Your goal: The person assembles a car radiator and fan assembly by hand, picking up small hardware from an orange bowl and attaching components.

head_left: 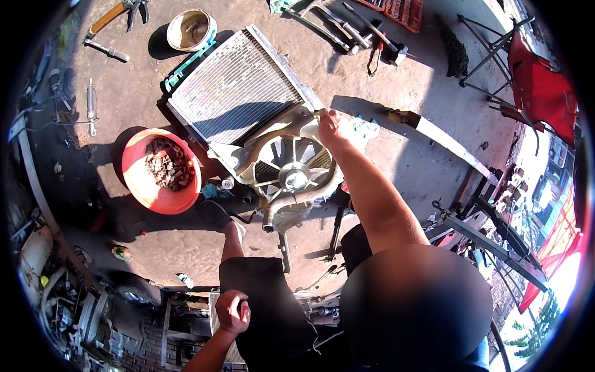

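A car radiator (pixel 232 84) with silvery fins lies tilted on the ground in front of me. Its cooling fan (pixel 294 177) and the pale fan shroud (pixel 273 133) sit at the end nearer to me. My right hand (pixel 333 128) is closed around the radiator's right corner, beside the shroud, with the arm stretched forward. Close to my dark-clothed thigh, my left hand (pixel 234 313) is curled into a fist. Whatever its fingers may hold is hidden. A curved hose (pixel 297 198) runs below the fan.
An orange bowl (pixel 137 170) of small scrap pieces stands left of the radiator, a white bucket (pixel 192 31) behind it. Hammers (pixel 396 54) and other tools lie at the far side, near a red tool case (pixel 404 12). A red folding chair (pixel 539 87) stands at right.
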Tool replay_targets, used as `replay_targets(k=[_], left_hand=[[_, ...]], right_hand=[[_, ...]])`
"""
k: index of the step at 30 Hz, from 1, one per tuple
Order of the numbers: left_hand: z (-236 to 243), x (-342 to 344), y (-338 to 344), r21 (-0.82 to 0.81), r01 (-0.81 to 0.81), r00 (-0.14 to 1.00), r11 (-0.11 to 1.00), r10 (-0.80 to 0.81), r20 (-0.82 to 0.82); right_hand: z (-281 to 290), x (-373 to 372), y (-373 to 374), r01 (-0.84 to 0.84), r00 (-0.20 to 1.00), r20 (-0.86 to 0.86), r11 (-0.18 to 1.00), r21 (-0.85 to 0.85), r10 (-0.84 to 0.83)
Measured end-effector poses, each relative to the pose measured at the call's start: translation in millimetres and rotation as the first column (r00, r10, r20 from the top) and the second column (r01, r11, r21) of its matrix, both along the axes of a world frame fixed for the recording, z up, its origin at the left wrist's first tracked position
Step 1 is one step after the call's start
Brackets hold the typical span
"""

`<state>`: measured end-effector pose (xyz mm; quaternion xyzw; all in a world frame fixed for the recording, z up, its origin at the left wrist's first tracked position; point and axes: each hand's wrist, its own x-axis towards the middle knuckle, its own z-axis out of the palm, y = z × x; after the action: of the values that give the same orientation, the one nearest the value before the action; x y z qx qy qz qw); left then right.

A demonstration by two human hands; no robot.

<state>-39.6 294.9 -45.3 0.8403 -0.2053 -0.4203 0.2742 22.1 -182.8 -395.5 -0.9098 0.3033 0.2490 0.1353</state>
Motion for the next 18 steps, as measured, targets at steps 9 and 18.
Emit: replay_targets(k=[9, 18], left_hand=[[-19.0, -3.4, -26.3, -0.095, -0.007, 0.999, 0.995, 0.002, -0.043], [-7.2, 1.7, -13.8, -0.052, 0.000, 1.000, 0.999, -0.001, -0.016]], right_hand=[[-45.8, -35.7, -55.5, 0.276, 0.961, 0.021, 0.961, 0.017, -0.277], [-20.8, -21.2, -20.8, -0.152, 0.982, 0.089, 0.973, -0.172, 0.169]])
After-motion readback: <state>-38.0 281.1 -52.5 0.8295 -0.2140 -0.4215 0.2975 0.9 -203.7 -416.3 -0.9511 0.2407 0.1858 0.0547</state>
